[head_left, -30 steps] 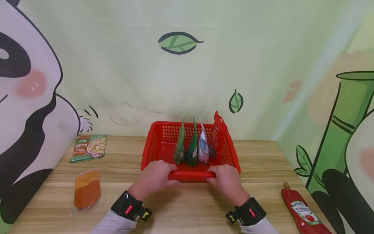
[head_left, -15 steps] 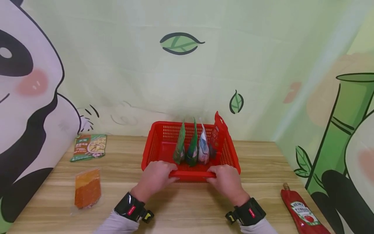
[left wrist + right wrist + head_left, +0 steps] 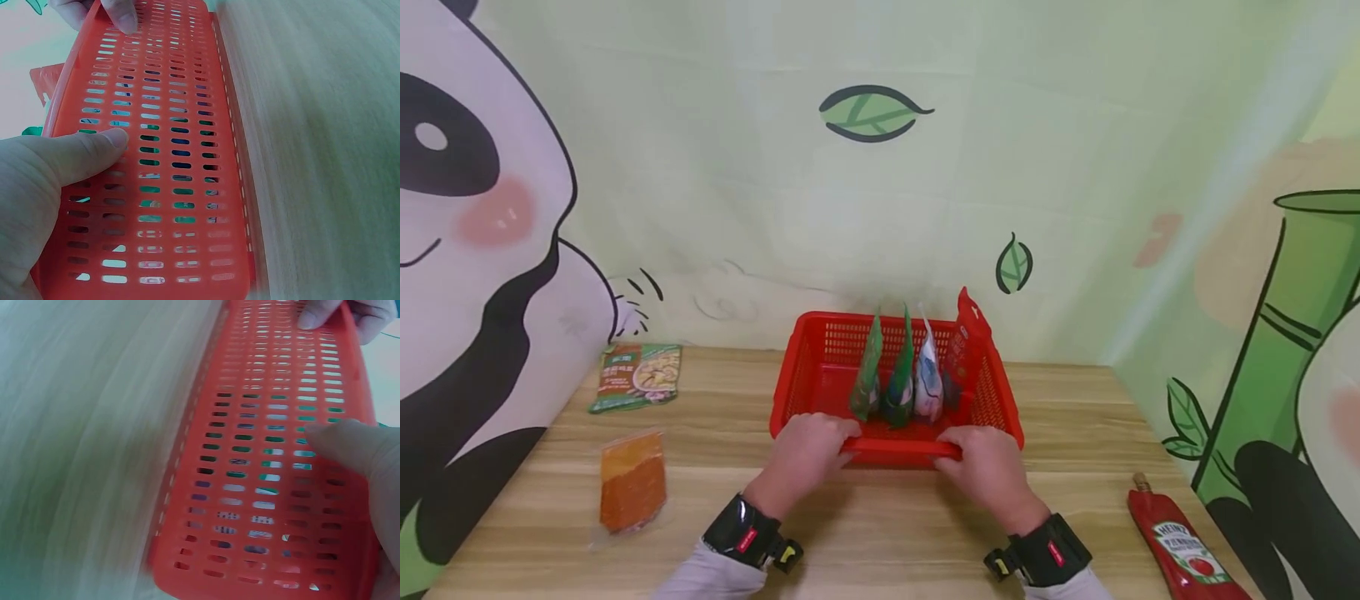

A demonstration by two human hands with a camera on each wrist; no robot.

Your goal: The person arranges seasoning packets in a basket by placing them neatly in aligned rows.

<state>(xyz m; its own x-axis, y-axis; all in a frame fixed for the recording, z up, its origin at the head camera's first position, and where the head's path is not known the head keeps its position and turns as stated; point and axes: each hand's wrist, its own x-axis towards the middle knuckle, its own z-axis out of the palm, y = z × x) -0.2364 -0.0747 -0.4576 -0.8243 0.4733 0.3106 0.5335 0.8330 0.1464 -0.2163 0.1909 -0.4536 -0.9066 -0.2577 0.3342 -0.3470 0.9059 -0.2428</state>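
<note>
Over the last second, no shift of the red basket (image 3: 887,454) across the wooden table (image 3: 887,542) could be made out; only the head view had drifted slightly, carrying everything a little rightward together. The basket was gripped at its near rim by the left hand (image 3: 808,454) and the right hand (image 3: 988,467), set well apart, each clamped with its thumb pressed against the outer wall; the fingers were partly hidden. It was therefore judged to be held steady rather than carried. Inside, a green pouch (image 3: 867,375), a second green pouch (image 3: 900,379), a white pouch (image 3: 928,379) and a red pouch (image 3: 967,342) were stood side by side, undisturbed. A green-and-brown food packet (image 3: 640,375) and a clear bag of orange-brown contents (image 3: 632,483) were left lying to the left, and a Heinz pouch (image 3: 1183,546) to the right, all untouched.
</note>
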